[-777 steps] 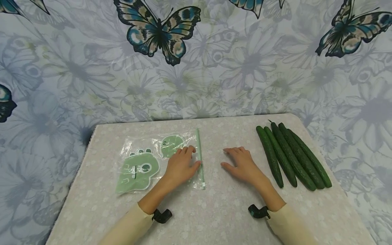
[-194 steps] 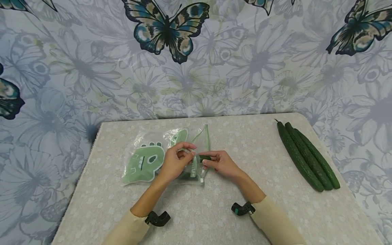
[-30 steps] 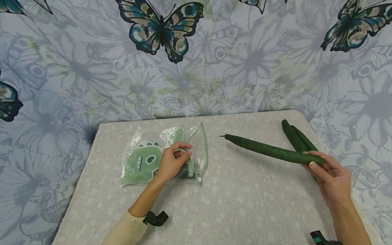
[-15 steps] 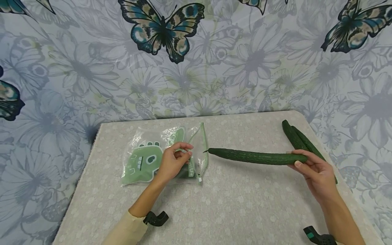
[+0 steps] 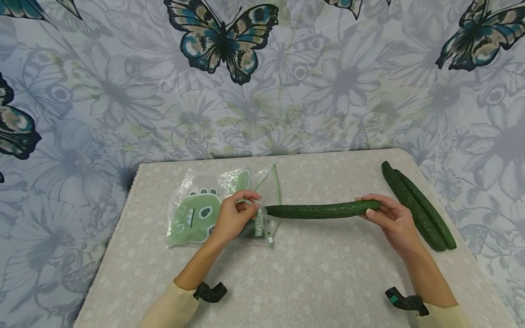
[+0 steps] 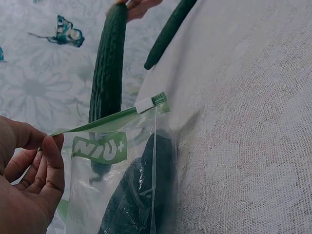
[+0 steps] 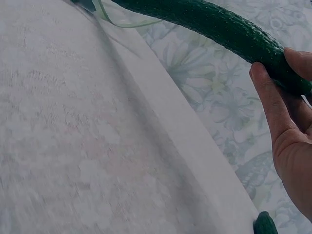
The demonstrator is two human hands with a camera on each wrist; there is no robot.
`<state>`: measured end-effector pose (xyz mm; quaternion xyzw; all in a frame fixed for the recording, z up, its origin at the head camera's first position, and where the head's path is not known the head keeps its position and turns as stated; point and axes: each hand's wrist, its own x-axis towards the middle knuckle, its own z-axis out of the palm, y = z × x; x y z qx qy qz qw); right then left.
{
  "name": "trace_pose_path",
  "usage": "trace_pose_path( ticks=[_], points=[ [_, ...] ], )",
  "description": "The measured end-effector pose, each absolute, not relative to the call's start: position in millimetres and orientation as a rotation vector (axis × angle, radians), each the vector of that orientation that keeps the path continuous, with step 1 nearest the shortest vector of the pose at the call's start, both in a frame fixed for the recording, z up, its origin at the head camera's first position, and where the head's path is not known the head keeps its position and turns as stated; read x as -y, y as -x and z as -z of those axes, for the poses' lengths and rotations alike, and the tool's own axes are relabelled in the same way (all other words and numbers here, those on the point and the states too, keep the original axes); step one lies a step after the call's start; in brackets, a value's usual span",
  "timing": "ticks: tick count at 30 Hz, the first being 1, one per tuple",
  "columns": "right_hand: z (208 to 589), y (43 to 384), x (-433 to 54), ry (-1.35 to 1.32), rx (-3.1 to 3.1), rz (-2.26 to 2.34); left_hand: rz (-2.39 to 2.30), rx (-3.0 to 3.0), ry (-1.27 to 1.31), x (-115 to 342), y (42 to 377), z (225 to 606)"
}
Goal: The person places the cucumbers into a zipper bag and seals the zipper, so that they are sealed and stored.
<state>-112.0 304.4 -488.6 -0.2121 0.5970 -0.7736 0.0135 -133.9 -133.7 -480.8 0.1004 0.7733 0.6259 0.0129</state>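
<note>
My left hand (image 5: pixel 235 216) pinches the green top edge of a clear zip bag (image 6: pixel 122 141) printed with a green cartoon creature, keeping its mouth apart. A white slider (image 6: pixel 145 105) sits near one end of the zip. Dark green cucumbers (image 6: pixel 136 195) show through the plastic inside. With thumb and fingers my right hand (image 5: pixel 393 221) grips one end of another long cucumber (image 5: pixel 320 211), held level above the table. Its far tip is in the bag's mouth, seen through the clear film in the left wrist view.
Two more cucumbers (image 5: pixel 414 207) lie side by side at the table's right. The table (image 5: pixel 311 273) wears a pale patterned cloth, and a butterfly-print backdrop (image 5: pixel 328 91) hangs behind it. Black wrist cameras (image 5: pixel 211 291) are strapped at both sleeves.
Over the last second my right hand has brought the cucumber leftward from the right side, its tip reaching into the bag. My left hand has stayed at the bag. Earlier, five cucumbers lay at right.
</note>
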Motion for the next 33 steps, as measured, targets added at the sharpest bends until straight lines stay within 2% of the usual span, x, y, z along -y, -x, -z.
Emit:
trace_pose_path(
  ticks=[5,33],
  points=[
    [495.3,122.3,-290.9,0.546,-1.946,2.321,-1.952,-2.405,-0.315,132.7,134.1,481.3],
    [536.2,172.9,-189.6,0.52,-1.746,2.397,-1.985,-2.373,-0.317,132.4,134.4,480.8]
  ],
)
